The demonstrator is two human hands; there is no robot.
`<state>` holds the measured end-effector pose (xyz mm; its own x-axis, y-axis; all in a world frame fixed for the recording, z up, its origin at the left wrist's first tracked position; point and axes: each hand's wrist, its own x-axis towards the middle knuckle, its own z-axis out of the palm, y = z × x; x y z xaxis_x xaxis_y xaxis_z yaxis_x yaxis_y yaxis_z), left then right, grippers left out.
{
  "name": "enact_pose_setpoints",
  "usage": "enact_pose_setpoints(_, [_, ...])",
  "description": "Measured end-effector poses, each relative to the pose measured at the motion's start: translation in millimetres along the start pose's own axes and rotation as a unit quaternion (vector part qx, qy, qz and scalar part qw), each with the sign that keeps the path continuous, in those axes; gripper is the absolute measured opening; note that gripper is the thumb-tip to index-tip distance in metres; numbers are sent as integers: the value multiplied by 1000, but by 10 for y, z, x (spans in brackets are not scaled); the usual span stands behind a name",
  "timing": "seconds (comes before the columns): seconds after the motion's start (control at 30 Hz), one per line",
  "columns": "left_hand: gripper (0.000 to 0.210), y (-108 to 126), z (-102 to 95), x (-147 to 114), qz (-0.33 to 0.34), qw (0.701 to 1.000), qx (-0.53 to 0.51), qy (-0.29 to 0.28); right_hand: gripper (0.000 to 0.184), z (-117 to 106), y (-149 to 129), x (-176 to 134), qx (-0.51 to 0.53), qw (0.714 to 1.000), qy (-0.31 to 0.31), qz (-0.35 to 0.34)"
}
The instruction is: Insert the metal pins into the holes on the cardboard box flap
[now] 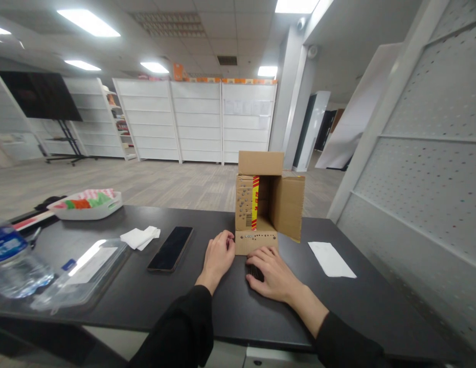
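Where tape (255,204) crosses carton (269,199), print (256,200) unreadable; hands (218,256) (275,278) beside.

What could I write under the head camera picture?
Bare left hand and right hand near an open brown cardboard box on a smooth black table.

Cool white light falls from rectangular ceiling panels (88,23), blown out to plain white. A glare streak crosses the clear plastic case (84,276), while the cardboard box (289,204) is shadowed inside. Wide-angle distortion slants the perforated partition (425,153) at right; fine detail looks soft.
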<state>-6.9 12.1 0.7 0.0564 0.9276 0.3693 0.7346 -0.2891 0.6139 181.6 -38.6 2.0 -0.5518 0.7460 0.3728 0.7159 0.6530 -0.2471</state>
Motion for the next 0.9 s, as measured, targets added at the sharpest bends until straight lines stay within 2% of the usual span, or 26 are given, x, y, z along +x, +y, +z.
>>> enact_pose_setpoints(0.27, [16, -4, 12, -3, 0, 1000, 4, 2, 20, 18, -1, 5, -8, 1000, 3, -6])
enact_pose_setpoints(0.77, [16, -17, 15, -1, 1, 1000, 1, 2, 12, 2, -14, 8, -2, 1000, 12, -6])
enact_pose_setpoints(0.9, [16, -25, 21, 3, 1, 1000, 4, 4, 17, -2, 4, 11, 0, 1000, 28, -13])
